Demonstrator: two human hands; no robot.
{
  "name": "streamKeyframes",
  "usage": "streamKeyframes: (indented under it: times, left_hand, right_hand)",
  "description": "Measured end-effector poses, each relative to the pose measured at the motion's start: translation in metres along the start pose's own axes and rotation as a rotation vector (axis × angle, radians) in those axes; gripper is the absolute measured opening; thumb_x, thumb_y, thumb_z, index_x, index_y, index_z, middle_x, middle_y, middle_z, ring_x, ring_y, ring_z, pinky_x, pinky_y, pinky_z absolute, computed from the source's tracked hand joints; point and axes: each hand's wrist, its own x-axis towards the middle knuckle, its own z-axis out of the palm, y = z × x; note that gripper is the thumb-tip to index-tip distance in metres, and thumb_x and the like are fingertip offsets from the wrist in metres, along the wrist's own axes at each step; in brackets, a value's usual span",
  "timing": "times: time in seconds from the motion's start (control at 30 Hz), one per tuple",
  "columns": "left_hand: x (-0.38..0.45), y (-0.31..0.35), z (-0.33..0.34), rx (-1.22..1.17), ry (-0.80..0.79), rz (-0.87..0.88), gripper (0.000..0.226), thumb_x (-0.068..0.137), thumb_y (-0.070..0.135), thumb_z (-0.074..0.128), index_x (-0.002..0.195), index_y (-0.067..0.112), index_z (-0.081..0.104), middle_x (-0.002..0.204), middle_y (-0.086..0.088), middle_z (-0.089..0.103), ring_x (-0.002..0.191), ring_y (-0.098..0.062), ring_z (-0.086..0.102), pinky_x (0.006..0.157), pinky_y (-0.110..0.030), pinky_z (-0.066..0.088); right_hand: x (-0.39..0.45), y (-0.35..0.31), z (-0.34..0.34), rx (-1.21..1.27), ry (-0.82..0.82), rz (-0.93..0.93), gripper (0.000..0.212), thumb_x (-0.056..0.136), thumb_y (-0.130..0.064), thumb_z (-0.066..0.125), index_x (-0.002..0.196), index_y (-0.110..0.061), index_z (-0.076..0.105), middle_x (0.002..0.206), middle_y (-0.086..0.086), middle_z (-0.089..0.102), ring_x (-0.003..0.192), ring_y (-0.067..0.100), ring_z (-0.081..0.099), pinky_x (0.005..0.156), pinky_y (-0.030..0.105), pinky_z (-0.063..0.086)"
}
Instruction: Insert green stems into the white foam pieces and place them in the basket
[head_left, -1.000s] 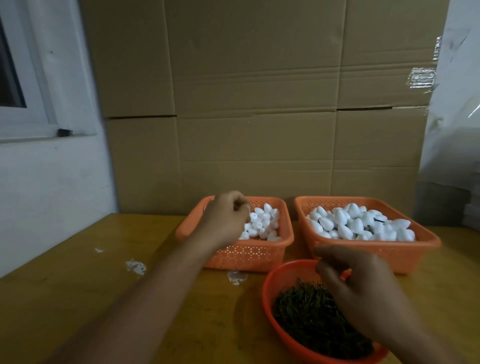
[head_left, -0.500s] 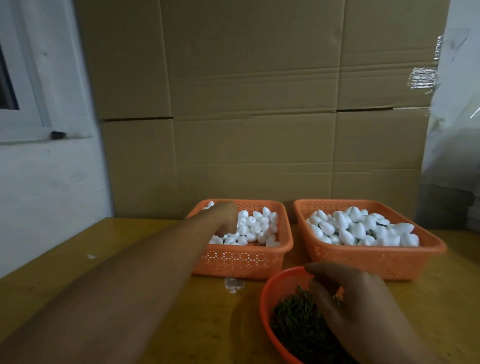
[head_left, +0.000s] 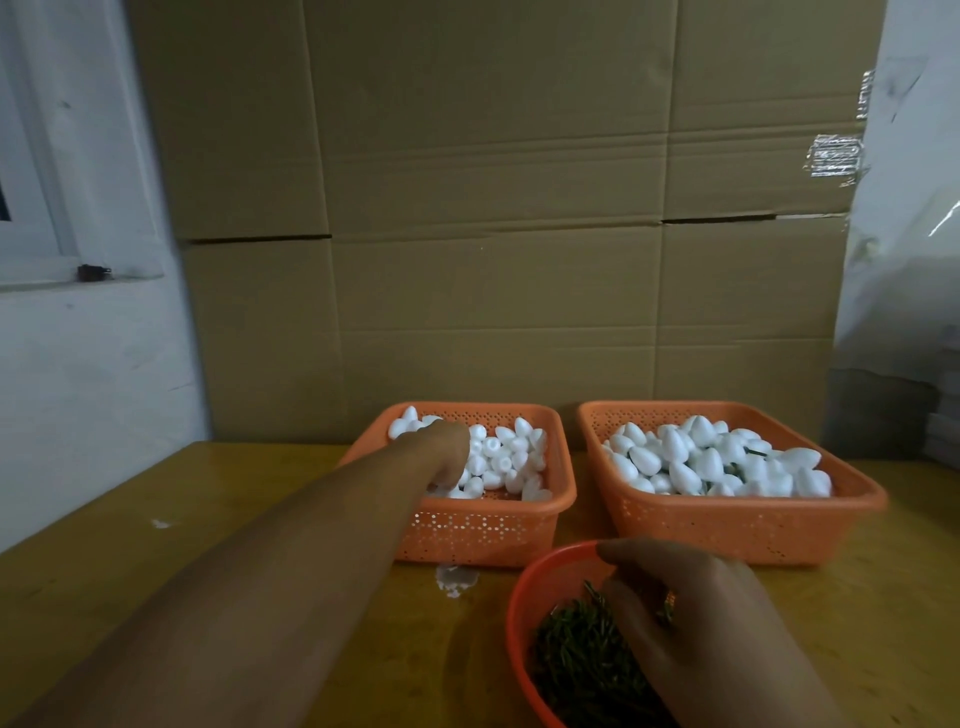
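1. Two orange baskets are set side by side at the back of the surface (head_left: 156, 597): left basket (head_left: 483, 525) is filled with plain white foam pieces (head_left: 511, 460), right basket (head_left: 727, 525) with foam pieces (head_left: 696, 462) among which dark stems show, so these are judged finished.
2. Green stems (head_left: 576, 660) are heaped in a round red bowl (head_left: 524, 597) at the near edge.
3. Left hand (head_left: 441, 452) is lowered into the left basket, fingers curled down among the foam; whether a piece is gripped cannot be told.
4. Right hand (head_left: 696, 618) is laid over the bowl, fingers bent into the stems; a pinched stem cannot be confirmed.
5. Progress: a sizeable finished pile is seen, but plenty of plain foam and stems are left. Roughly mid-task is judged.
6. Current step: next foam piece and stem are being fetched; insertion not yet done.
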Motion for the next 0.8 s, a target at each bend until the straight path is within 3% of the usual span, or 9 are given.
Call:
streamKeyframes:
  times: [0.07, 0.23, 0.37, 0.53, 0.63, 0.7, 0.8]
  left_hand:
    - [0.002, 0.000, 0.000, 0.016, -0.009, 0.007, 0.067, 0.086, 0.031, 0.072, 0.145, 0.026, 0.039, 0.153, -0.003, 0.034, 0.147, -0.022, 0.021, 0.118, -0.037, 0.023]
    - [0.006, -0.006, 0.004, -0.064, 0.057, 0.056, 0.061, 0.078, 0.044, 0.076, 0.130, 0.021, 0.054, 0.143, -0.007, 0.046, 0.135, -0.024, 0.040, 0.114, -0.042, 0.031]
    - [0.002, -0.007, 0.006, -0.064, 0.045, 0.068, 0.065, 0.078, 0.051, 0.074, 0.130, 0.018, 0.053, 0.143, -0.009, 0.044, 0.136, -0.027, 0.038, 0.114, -0.044, 0.029]
    - [-0.002, -0.010, 0.001, -0.143, 0.009, 0.098, 0.058, 0.079, 0.041, 0.076, 0.128, 0.023, 0.052, 0.142, -0.004, 0.044, 0.138, -0.029, 0.036, 0.111, -0.043, 0.035]
    - [-0.003, -0.014, -0.004, -0.306, 0.031, 0.185, 0.031, 0.082, 0.026, 0.074, 0.108, 0.027, 0.057, 0.121, -0.001, 0.063, 0.113, -0.019, 0.058, 0.097, -0.035, 0.044]
    - [-0.008, -0.017, -0.009, -0.455, 0.094, 0.241, 0.035, 0.081, 0.010, 0.072, 0.112, 0.022, 0.060, 0.108, 0.003, 0.065, 0.095, -0.017, 0.062, 0.079, -0.031, 0.048]
    - [-0.022, -0.017, -0.017, -0.618, 0.250, 0.304, 0.031, 0.083, 0.000, 0.064, 0.107, 0.019, 0.065, 0.105, 0.005, 0.065, 0.093, -0.018, 0.062, 0.078, -0.036, 0.056]
  right_hand:
    - [0.000, 0.000, 0.000, -0.009, -0.002, -0.001, 0.030, 0.085, -0.039, 0.068, 0.114, -0.045, 0.069, 0.096, -0.029, 0.068, 0.088, -0.001, 0.065, 0.081, 0.026, 0.055]
    - [0.000, 0.001, 0.000, -0.015, -0.001, 0.002, 0.030, 0.085, -0.041, 0.067, 0.114, -0.045, 0.069, 0.095, -0.027, 0.068, 0.088, 0.000, 0.065, 0.081, 0.028, 0.055]
    - [-0.002, 0.000, 0.000, -0.011, -0.001, 0.008, 0.030, 0.084, -0.040, 0.068, 0.113, -0.045, 0.070, 0.096, -0.025, 0.070, 0.090, 0.002, 0.067, 0.081, 0.030, 0.056]
    - [-0.002, -0.002, -0.001, -0.013, -0.001, 0.012, 0.029, 0.083, -0.037, 0.069, 0.111, -0.042, 0.072, 0.089, -0.024, 0.071, 0.084, 0.004, 0.067, 0.077, 0.032, 0.057]
    - [-0.002, -0.002, -0.003, -0.014, 0.000, 0.006, 0.027, 0.084, -0.036, 0.069, 0.111, -0.042, 0.072, 0.085, -0.025, 0.070, 0.080, 0.004, 0.067, 0.074, 0.031, 0.056]
    - [-0.002, -0.002, -0.002, -0.011, 0.000, 0.003, 0.028, 0.085, -0.036, 0.069, 0.112, -0.042, 0.071, 0.086, -0.025, 0.069, 0.080, 0.003, 0.066, 0.075, 0.030, 0.056]
    - [-0.002, -0.001, -0.002, -0.009, -0.016, 0.000, 0.029, 0.087, -0.037, 0.068, 0.115, -0.042, 0.070, 0.090, -0.026, 0.068, 0.084, 0.001, 0.066, 0.078, 0.029, 0.056]
